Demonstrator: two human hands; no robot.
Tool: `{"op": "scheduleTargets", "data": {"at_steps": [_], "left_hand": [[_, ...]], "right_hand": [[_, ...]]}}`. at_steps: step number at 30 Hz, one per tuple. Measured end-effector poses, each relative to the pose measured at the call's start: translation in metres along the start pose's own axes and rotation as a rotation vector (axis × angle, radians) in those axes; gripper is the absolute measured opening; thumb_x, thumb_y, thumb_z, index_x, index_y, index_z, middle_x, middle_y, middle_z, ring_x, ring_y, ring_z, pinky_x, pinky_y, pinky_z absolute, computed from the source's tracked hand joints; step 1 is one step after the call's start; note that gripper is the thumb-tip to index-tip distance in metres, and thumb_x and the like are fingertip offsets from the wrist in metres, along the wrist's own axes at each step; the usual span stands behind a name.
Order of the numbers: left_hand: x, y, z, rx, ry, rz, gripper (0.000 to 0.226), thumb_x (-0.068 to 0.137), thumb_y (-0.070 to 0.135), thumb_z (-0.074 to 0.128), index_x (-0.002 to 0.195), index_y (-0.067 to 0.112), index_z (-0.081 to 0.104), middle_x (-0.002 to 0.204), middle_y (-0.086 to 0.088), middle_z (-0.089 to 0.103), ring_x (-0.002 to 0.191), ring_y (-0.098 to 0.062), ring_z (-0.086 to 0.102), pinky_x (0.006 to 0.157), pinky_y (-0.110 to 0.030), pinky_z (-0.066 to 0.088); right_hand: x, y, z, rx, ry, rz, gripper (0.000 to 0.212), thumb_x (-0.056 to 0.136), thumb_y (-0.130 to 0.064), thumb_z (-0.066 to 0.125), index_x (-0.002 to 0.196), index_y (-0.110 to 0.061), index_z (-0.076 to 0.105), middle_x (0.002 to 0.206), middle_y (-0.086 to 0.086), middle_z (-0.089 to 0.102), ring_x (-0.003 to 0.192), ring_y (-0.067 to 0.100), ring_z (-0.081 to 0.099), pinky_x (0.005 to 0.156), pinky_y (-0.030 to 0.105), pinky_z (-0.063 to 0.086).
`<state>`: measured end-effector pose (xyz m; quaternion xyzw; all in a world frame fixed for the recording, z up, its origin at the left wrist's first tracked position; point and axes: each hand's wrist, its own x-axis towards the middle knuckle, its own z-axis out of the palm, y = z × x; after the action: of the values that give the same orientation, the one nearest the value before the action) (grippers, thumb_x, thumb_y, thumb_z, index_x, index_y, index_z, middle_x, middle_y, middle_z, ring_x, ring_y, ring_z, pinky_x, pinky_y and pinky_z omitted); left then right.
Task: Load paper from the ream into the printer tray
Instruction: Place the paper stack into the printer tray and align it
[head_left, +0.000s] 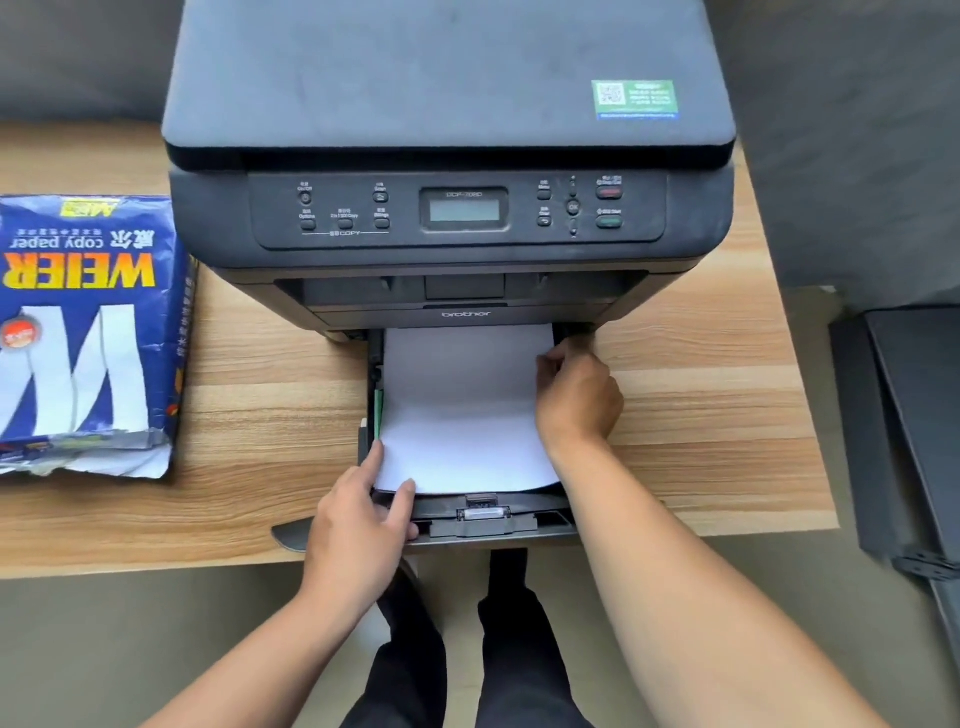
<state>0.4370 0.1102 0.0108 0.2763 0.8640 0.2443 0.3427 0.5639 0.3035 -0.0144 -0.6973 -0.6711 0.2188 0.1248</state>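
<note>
A: Tray (467, 522) first — what sits in it?

B: The printer's paper tray is pulled out toward the person over the desk edge, and a stack of white paper (462, 410) lies in it, the far end running in under the Brother printer (452, 208). The near edge of the stack bows up slightly.

A: And the other container?

B: One ream wrapper (83, 332), blue and white with "WEIER copy paper" printed on it, lies flat on the wooden desk (701, 415) to the left of the printer, well apart from the tray. Its near end is torn open; how much paper is left inside I cannot tell.

A: Count?

B: One printer, one tray, one stack, one ream, two hands.

A: Where is the paper against the fingers?

B: The left hand (358, 525) is at the stack's near left corner, forefinger along the left edge and thumb on top of the sheets, pinching that corner. The right hand (579, 395) rests at the right edge farther in, fingers curled together against the stack's side; whether they grip it I cannot tell.
</note>
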Motion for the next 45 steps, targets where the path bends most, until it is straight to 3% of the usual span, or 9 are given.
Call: {"op": "scheduleTargets", "data": {"at_steps": [4,7,11,15,19,27,35,41,45], "left_hand": [[0.001,0.001,-0.002,-0.005,-0.023,-0.009,0.062,0.092,0.035,0.061,0.148,0.024,0.037,0.056,0.005,0.071,0.077,0.008,0.061,0.065,-0.018,0.038],[0.003,0.004,-0.005,-0.016,-0.065,-0.033,0.063,0.094,0.033,0.058,0.150,0.028,0.031,0.054,0.014,0.068,0.063,0.008,0.063,0.059,-0.010,0.038],[0.010,0.004,-0.009,0.061,-0.121,-0.023,0.067,0.094,0.031,0.057,0.151,0.031,0.023,0.056,0.018,0.064,0.059,-0.008,0.071,0.066,-0.031,0.051],[0.018,0.001,-0.014,0.518,0.013,0.139,0.063,0.089,0.041,0.058,0.144,0.032,0.028,0.080,0.005,0.072,0.077,-0.030,0.069,0.056,-0.035,0.044],[0.026,0.003,-0.015,0.577,0.020,0.130,0.045,0.087,0.040,0.062,0.121,0.028,0.036,0.084,0.001,0.071,0.076,-0.032,0.069,0.056,-0.034,0.041],[0.040,0.001,-0.013,0.478,0.139,0.142,0.036,0.083,0.040,0.065,0.112,0.024,0.049,0.096,0.003,0.067,0.080,-0.032,0.068,0.064,-0.042,0.054],[0.044,0.013,-0.009,0.540,0.176,0.113,0.023,0.088,0.023,0.063,0.109,0.014,0.062,0.105,-0.011,0.058,0.087,-0.037,0.063,0.063,-0.040,0.042],[0.036,0.018,0.002,0.578,0.164,0.146,0.009,0.084,-0.001,0.058,0.091,0.004,0.060,0.088,-0.015,0.058,0.077,-0.040,0.061,0.055,-0.039,0.033],[0.037,0.021,-0.003,0.548,0.189,0.157,0.026,0.087,0.002,0.054,0.111,0.009,0.062,0.092,-0.019,0.067,0.080,-0.045,0.065,0.058,-0.042,0.040]], "right_hand": [[0.000,-0.003,-0.001,-0.176,0.074,-0.123,0.014,0.091,-0.028,0.064,0.098,-0.017,0.069,0.097,0.012,0.074,0.094,0.035,0.068,0.063,0.033,0.041],[-0.007,0.010,-0.010,-0.109,0.160,-0.145,0.025,0.076,-0.022,0.077,0.099,-0.017,0.068,0.109,0.010,0.062,0.105,0.032,0.058,0.067,0.040,0.049],[-0.024,0.039,-0.022,-0.104,-0.029,-0.008,0.045,0.069,-0.035,0.080,0.106,-0.018,0.062,0.109,0.007,0.058,0.107,0.030,0.055,0.083,0.041,0.050],[-0.033,0.053,-0.020,-0.087,-0.176,0.057,0.051,0.069,-0.031,0.081,0.109,-0.017,0.053,0.110,0.008,0.060,0.102,0.033,0.060,0.075,0.041,0.053],[-0.035,0.051,-0.018,-0.059,-0.210,0.063,0.043,0.074,-0.030,0.079,0.105,-0.015,0.053,0.106,0.009,0.065,0.096,0.034,0.061,0.068,0.035,0.041],[-0.039,0.048,-0.017,-0.119,-0.362,0.116,0.089,0.058,-0.041,0.091,0.127,-0.011,0.043,0.129,0.012,0.054,0.121,0.037,0.052,0.083,0.044,0.047],[-0.040,0.052,-0.017,0.025,-0.133,0.129,0.021,0.083,-0.028,0.068,0.094,-0.010,0.069,0.092,0.017,0.073,0.083,0.038,0.064,0.065,0.034,0.042],[-0.043,0.052,-0.012,-0.044,-0.065,0.122,0.015,0.085,-0.024,0.066,0.091,-0.012,0.072,0.091,0.017,0.074,0.090,0.040,0.065,0.076,0.038,0.046],[-0.044,0.053,-0.010,-0.019,-0.041,0.101,0.014,0.085,-0.022,0.067,0.089,-0.010,0.072,0.090,0.017,0.075,0.090,0.040,0.064,0.085,0.041,0.047]]}}
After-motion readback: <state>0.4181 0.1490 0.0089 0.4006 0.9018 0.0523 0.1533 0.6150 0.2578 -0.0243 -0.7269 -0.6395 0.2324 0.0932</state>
